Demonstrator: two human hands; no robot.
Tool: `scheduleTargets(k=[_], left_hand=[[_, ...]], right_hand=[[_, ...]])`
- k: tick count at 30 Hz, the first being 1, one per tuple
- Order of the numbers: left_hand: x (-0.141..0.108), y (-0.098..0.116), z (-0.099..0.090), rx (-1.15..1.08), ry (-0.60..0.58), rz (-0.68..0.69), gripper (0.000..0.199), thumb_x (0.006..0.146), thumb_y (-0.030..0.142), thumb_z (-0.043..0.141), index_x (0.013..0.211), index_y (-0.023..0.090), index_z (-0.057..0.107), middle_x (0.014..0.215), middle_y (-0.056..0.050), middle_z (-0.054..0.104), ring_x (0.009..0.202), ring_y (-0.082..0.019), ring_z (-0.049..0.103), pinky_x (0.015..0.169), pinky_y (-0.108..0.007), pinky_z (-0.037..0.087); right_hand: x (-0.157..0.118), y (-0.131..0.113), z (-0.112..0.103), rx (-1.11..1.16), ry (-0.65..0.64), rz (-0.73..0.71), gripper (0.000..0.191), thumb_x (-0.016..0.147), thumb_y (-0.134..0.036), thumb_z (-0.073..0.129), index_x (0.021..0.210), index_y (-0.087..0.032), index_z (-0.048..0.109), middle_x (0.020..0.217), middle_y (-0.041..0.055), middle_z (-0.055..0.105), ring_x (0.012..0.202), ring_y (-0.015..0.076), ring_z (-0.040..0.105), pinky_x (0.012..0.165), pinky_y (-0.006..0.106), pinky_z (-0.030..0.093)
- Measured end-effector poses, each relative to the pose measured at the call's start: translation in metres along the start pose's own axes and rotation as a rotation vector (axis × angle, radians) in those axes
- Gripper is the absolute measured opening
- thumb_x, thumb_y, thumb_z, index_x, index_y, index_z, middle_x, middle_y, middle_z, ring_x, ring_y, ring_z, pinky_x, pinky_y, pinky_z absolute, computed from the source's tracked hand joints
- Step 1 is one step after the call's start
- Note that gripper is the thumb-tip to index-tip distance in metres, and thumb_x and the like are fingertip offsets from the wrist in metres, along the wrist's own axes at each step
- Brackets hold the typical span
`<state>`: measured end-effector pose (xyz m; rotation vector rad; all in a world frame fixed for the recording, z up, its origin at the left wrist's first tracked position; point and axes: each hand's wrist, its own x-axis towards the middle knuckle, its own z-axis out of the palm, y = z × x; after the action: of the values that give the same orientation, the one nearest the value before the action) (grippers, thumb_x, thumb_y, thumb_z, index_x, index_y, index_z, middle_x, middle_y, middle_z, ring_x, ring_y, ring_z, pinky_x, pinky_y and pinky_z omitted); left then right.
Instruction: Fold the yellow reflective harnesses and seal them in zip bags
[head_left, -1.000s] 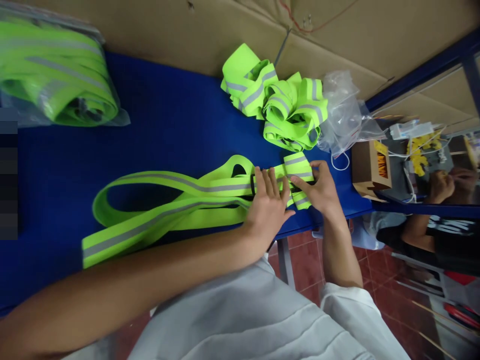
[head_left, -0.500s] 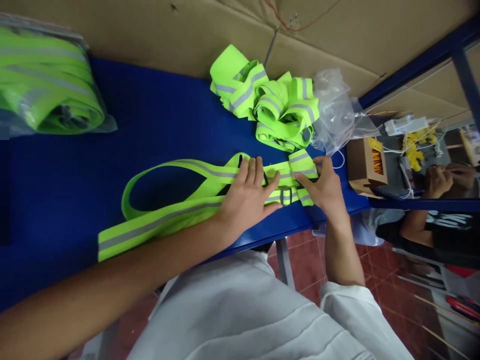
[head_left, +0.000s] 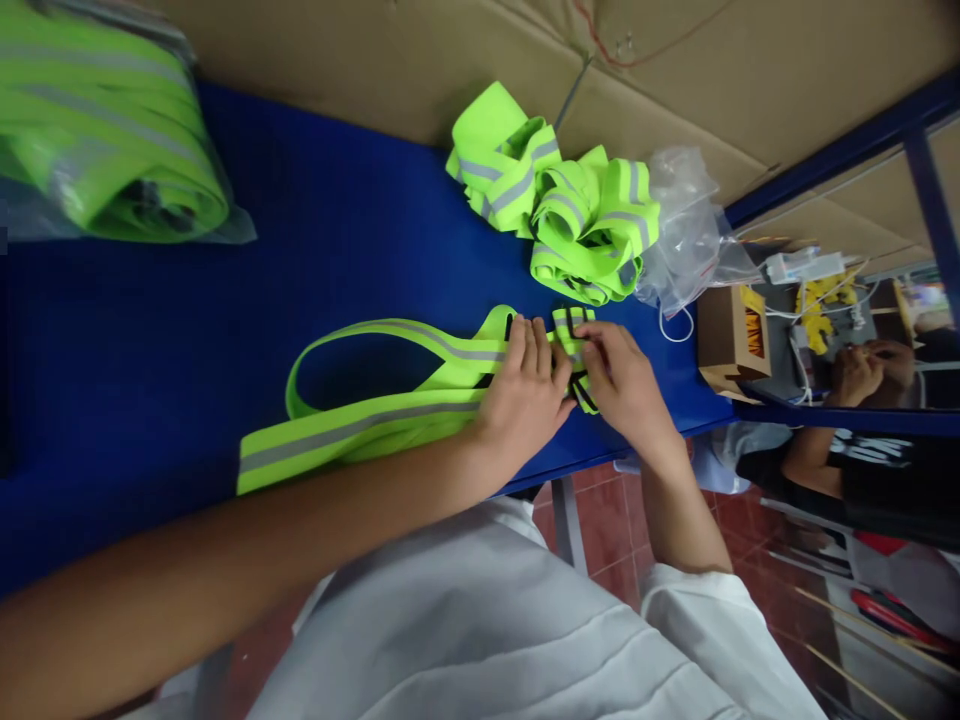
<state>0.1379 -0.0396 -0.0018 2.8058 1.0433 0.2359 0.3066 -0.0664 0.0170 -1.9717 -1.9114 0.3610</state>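
Observation:
A neon-green reflective strap harness (head_left: 367, 422) with a grey stripe lies along the blue table, its left part spread in a long loop. My left hand (head_left: 519, 398) rests flat on the harness near its right end, fingers stretched out. Close beside it, my right hand (head_left: 628, 385) pinches the folded right end, where black pieces show on the green webbing. The buckle is hidden under the fold or my hands.
Rolled green straps (head_left: 562, 205) lie by the back wall, next to a crumpled clear bag (head_left: 682, 225). A bagged strap bundle (head_left: 112, 130) sits at left. At right are a cardboard box (head_left: 731, 340), a blue frame (head_left: 840, 415) and another person's hands (head_left: 859, 372).
My right hand has moved left, turning the harness's right end over toward my left hand. Black pieces now show on the fold. The left hand stays pressed on the straps while the view shifts slightly.

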Motion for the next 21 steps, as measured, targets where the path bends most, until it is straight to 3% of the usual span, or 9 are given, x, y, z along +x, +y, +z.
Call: scheduleTargets(k=[4, 6, 10, 11, 13, 16, 19, 21], left_hand=[[0.003, -0.011, -0.009, -0.050, 0.004, -0.003, 0.071, 0.097, 0.049, 0.063, 0.148, 0.001, 0.051, 0.151, -0.032, 0.053, 0.150, -0.047, 0.041, 0.129, -0.067, 0.014], [0.003, -0.021, -0.014, -0.131, 0.026, 0.006, 0.077, 0.096, 0.052, 0.065, 0.154, 0.006, 0.046, 0.154, -0.030, 0.049, 0.152, -0.047, 0.038, 0.126, -0.070, 0.016], [-0.010, -0.043, -0.024, -0.197, 0.096, -0.039, 0.090, 0.093, 0.060, 0.066, 0.164, 0.018, 0.031, 0.172, -0.026, 0.021, 0.159, -0.049, 0.021, 0.122, -0.075, 0.021], [-0.018, -0.047, -0.026, -0.188, 0.092, -0.067, 0.092, 0.093, 0.060, 0.067, 0.166, 0.018, 0.027, 0.172, -0.026, 0.020, 0.159, -0.049, 0.022, 0.122, -0.075, 0.023], [-0.034, -0.054, -0.027, -0.179, 0.057, -0.125, 0.092, 0.095, 0.055, 0.065, 0.167, 0.017, 0.022, 0.167, -0.027, 0.033, 0.153, -0.046, 0.036, 0.120, -0.069, 0.033], [-0.055, -0.059, -0.023, -0.168, 0.022, -0.141, 0.080, 0.100, 0.044, 0.060, 0.165, 0.013, 0.025, 0.154, -0.023, 0.053, 0.142, -0.041, 0.053, 0.117, -0.058, 0.042], [-0.063, -0.058, -0.013, -0.124, 0.058, -0.133, 0.064, 0.103, 0.039, 0.055, 0.158, 0.010, 0.039, 0.150, -0.022, 0.057, 0.139, -0.040, 0.055, 0.117, -0.058, 0.041], [-0.062, -0.057, -0.008, -0.097, 0.077, -0.142, 0.058, 0.104, 0.038, 0.055, 0.154, 0.010, 0.044, 0.150, -0.022, 0.058, 0.138, -0.041, 0.054, 0.116, -0.060, 0.040]], right_hand=[[-0.002, 0.024, 0.007, -0.100, 0.139, 0.094, 0.052, 0.095, -0.058, 0.063, 0.130, -0.018, 0.058, 0.129, 0.0170, 0.060, 0.122, 0.0324, 0.056, 0.107, 0.055, 0.047], [-0.003, 0.030, 0.012, -0.099, 0.124, 0.155, 0.054, 0.093, -0.063, 0.065, 0.124, -0.018, 0.061, 0.128, 0.0170, 0.061, 0.125, 0.0340, 0.055, 0.109, 0.057, 0.044], [-0.007, 0.027, 0.015, 0.116, 0.057, 0.225, 0.048, 0.088, -0.058, 0.073, 0.116, -0.021, 0.059, 0.113, 0.0093, 0.066, 0.105, 0.0258, 0.062, 0.094, 0.043, 0.052], [-0.007, 0.026, 0.015, 0.159, 0.053, 0.240, 0.046, 0.087, -0.056, 0.074, 0.114, -0.022, 0.057, 0.108, 0.0067, 0.066, 0.097, 0.0230, 0.063, 0.087, 0.039, 0.053], [-0.008, 0.023, 0.014, 0.206, 0.052, 0.260, 0.042, 0.087, -0.052, 0.075, 0.111, -0.023, 0.056, 0.103, 0.0038, 0.066, 0.088, 0.0197, 0.062, 0.080, 0.035, 0.052], [-0.008, 0.022, 0.015, 0.259, 0.078, 0.270, 0.054, 0.085, -0.052, 0.078, 0.125, -0.023, 0.055, 0.112, 0.0069, 0.067, 0.095, 0.0222, 0.064, 0.085, 0.038, 0.054], [-0.007, 0.021, 0.017, 0.367, 0.014, 0.270, 0.074, 0.082, -0.052, 0.080, 0.143, -0.022, 0.051, 0.122, 0.0113, 0.067, 0.106, 0.0263, 0.066, 0.093, 0.044, 0.055], [-0.007, 0.018, 0.017, 0.444, -0.075, 0.234, 0.068, 0.083, -0.051, 0.080, 0.140, -0.023, 0.056, 0.125, 0.0111, 0.067, 0.110, 0.0270, 0.066, 0.095, 0.044, 0.056]])
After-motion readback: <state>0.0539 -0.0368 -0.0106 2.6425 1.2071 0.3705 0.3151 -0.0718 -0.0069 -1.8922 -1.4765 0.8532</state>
